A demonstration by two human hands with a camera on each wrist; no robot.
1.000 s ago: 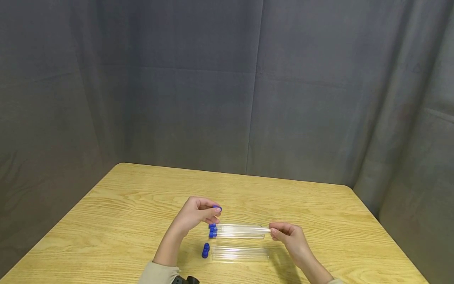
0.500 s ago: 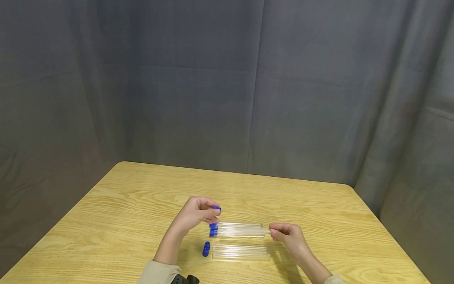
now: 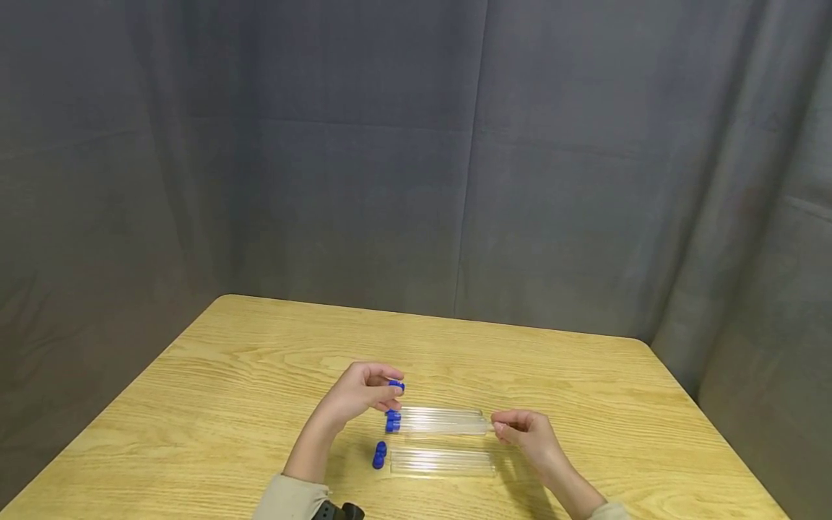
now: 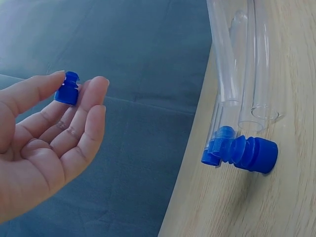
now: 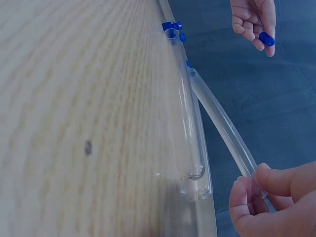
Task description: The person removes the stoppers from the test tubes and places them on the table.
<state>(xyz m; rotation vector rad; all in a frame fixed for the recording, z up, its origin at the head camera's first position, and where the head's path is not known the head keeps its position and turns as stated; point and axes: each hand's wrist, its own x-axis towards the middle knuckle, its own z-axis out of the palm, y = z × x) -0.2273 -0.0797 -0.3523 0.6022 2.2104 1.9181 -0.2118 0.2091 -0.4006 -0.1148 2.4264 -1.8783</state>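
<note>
My left hand (image 3: 356, 390) pinches a blue ribbed test tube cap (image 4: 67, 93) between thumb and fingers, above the table. My right hand (image 3: 529, 435) holds a clear test tube (image 5: 222, 126) by its closed end, its open mouth pointing toward the left hand. Cap and tube are apart. Beneath them, several capped test tubes (image 3: 442, 417) lie side by side, their blue stoppers at the left. Nearer the front, a row of uncapped test tubes (image 3: 442, 462) lies parallel. Loose blue caps (image 3: 380, 456) sit at the left of that row, close to the tube mouths.
The wood-grain table (image 3: 260, 361) has rounded far corners. A grey curtain (image 3: 351, 180) hangs behind it and at both sides. A black device (image 3: 338, 511) is strapped on the left wrist by a beige sleeve (image 3: 294, 498).
Both hands keep their grips. The left hand with the cap has come slightly lower in the head view, and the right hand has shifted slightly left with the tube.
</note>
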